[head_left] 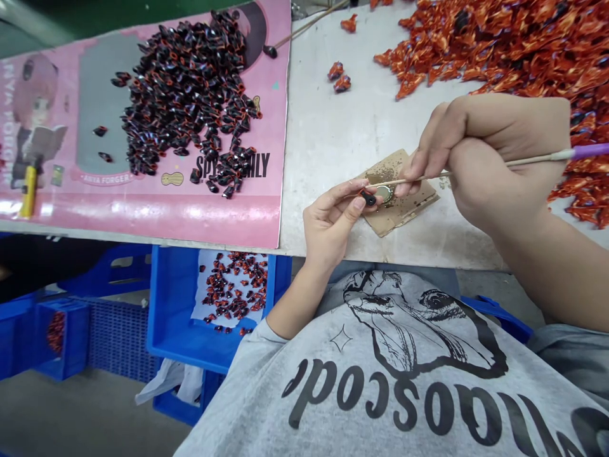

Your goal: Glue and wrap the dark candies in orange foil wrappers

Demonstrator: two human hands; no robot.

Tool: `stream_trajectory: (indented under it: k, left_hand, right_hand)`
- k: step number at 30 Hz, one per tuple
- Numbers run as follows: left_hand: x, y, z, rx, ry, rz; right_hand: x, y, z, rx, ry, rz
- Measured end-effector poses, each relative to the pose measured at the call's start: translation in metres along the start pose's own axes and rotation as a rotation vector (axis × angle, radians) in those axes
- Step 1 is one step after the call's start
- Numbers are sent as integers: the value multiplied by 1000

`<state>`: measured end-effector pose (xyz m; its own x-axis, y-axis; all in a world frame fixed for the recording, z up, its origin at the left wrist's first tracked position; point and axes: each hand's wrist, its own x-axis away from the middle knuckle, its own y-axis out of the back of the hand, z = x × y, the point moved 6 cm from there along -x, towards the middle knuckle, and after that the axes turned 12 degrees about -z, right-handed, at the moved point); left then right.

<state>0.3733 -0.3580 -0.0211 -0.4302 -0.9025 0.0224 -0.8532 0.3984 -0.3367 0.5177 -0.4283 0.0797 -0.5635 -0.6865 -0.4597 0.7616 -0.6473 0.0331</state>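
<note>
My left hand (333, 219) pinches a small black-and-red piece (368, 198) between thumb and fingers, just over a scrap of brown cardboard (404, 206). My right hand (480, 149) grips a thin wooden brush stick (523, 160) with a purple end, its tip pointing left at the small piece. A small round metal lid (385, 193) sits on the cardboard beside the tip.
A heap of dark painted pieces (190, 95) lies on a pink poster (143, 209) at left. Many orange-red pieces (499, 44) are piled at top right. Under the table edge stands a blue crate (166, 317) holding more pieces (235, 295). A yellow object (28, 190) lies at far left.
</note>
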Motion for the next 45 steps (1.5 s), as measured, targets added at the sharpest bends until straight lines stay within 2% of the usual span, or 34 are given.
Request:
stream_trajectory:
  k: [3, 8, 10, 12, 16, 18, 23, 33, 45]
  left_hand:
    - [-1, 1, -1, -13, -7, -28]
    - [-3, 6, 0, -5, -29, -65]
    - [-4, 7, 1, -18, -30, -80]
    - [-4, 7, 1, -23, -27, -83]
    - [-3, 5, 2, -20, -23, -63]
    - [-2, 4, 2, -10, -22, -58]
    - [-1, 4, 4, -29, -23, -69]
    - [0, 2, 1, -38, -40, -53]
    - [-1, 3, 2, -49, -29, -52]
  right_hand:
    - [0, 2, -4, 73, 3, 13]
    - [2, -2, -21, 336, 126, 184]
    - [2, -3, -23, 374, 159, 220]
    - [1, -2, -22, 345, 120, 185]
    - [-1, 6, -9, 152, 37, -40]
    - [1, 6, -3, 63, 25, -76]
    - [4, 0, 0, 0, 6, -29]
    - [4, -4, 2, 36, 95, 45]
    - [4, -5, 2, 16, 98, 50]
